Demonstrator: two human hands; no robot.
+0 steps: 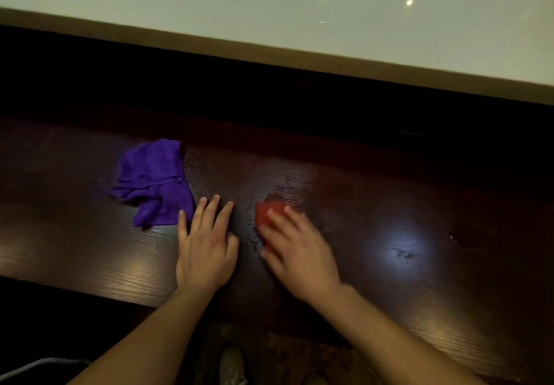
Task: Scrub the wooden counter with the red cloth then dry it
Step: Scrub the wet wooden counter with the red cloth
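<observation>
- The red cloth (267, 215) is pressed flat onto the dark wooden worktop (374, 205) under the right hand (295, 248), whose fingers are laid spread over it rather than curled round it; only the cloth's far corner is seen past the fingertips.
- The right hand is blurred, so a scrubbing stroke is judged to be under way.
- The left hand (207, 245) is rested palm down on the worktop, fingers spread and nothing gripped, its fingertips just beside a crumpled purple cloth (154, 181).
- A wet sheen and small dark specks are seen around the red cloth and further to the right, so part of the surface is judged to be scrubbed already.
- The stretch of worktop left of the purple cloth is seen without that sheen and may be untouched; this cannot be told for certain in the dim light.
- Drying is not yet begun; the purple cloth is presumably meant for it.
</observation>
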